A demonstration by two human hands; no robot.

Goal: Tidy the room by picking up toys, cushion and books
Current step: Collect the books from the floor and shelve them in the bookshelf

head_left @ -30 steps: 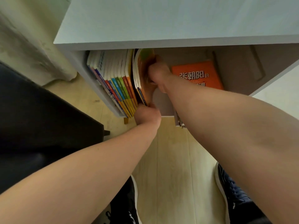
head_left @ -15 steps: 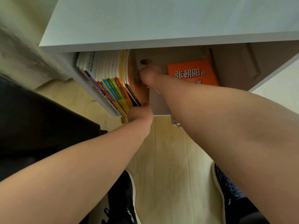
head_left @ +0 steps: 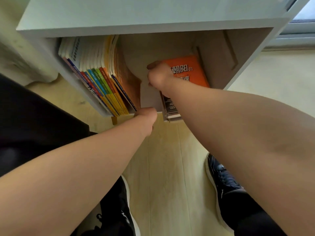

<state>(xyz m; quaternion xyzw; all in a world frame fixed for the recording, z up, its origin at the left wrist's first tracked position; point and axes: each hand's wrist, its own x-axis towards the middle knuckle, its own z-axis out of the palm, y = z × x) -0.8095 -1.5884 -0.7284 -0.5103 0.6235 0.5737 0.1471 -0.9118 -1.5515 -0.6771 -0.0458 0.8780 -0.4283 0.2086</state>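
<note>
Leaning books (head_left: 109, 82) may slump if the left hand (head_left: 147, 116) leaves; what it or the curled right hand (head_left: 158, 76) holds is hidden.

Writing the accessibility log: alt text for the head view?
A person reaches both arms into a white shelf: the right hand sits by the edge of an orange book lying flat, the left hand at the shelf's front lip beside a row of leaning books. Grips are hidden.

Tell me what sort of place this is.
Probably a room in a home, perhaps a bedroom or study: a white bookshelf holds a row of upright books and an orange book, on pale wood flooring beside a window.
</note>
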